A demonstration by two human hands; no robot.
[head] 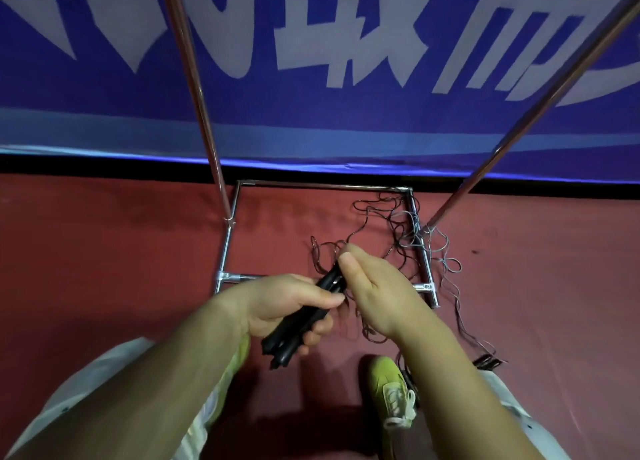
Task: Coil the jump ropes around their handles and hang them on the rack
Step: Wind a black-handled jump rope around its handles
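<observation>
Left hand (pixel 287 303) grips black handles (pixel 298 321), long axis up-right; right hand (pixel 374 293) pinches rope (pixel 367 213) at their top end, slack trailing up-right.

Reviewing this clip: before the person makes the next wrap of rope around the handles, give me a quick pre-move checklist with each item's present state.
1. Handles secured: the left hand grips the black handles as one bundle. Ok.
2. Rope in hand: the right hand pinches the dark rope near the handles' top end. Ok.
3. Slack free to feed: the rope lies in loose tangled loops on the red floor. Not ok.
4. Clear of the rack: loops cross the rack base and mix with a grey rope. Not ok.
5. Wraps already on the handles: hidden by the fingers. Cannot tell.
6. Feet clear: rope lies beside the green shoe. Not ok.
</observation>
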